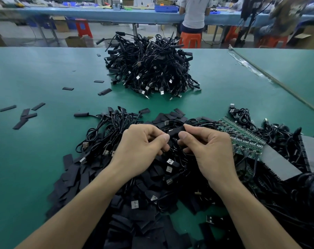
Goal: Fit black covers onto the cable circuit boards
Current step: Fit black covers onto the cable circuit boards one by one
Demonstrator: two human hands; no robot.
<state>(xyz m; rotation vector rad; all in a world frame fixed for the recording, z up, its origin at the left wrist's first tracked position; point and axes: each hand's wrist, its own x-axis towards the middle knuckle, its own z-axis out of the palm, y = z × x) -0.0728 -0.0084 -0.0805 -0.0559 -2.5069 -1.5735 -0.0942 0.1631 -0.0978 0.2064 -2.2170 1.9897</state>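
L hand (143, 141), R hand (206, 146): cover (177, 131) btwn fingertips (182, 136)

table (44, 72): plain teal green
loose covers (8, 108): matte black, unpatterned
held cover (177, 131): black
far cable heap (149, 67): black cords, silvery plug ends (glinting white here and there)
circuit boards (242, 139): green, with rows of small dark and pale dots
panel (276, 164): flat grey
stools (190, 39): orange
far bench (98, 14): light blue
bin (166, 8): deep blue
shirt (195, 11): pale grey
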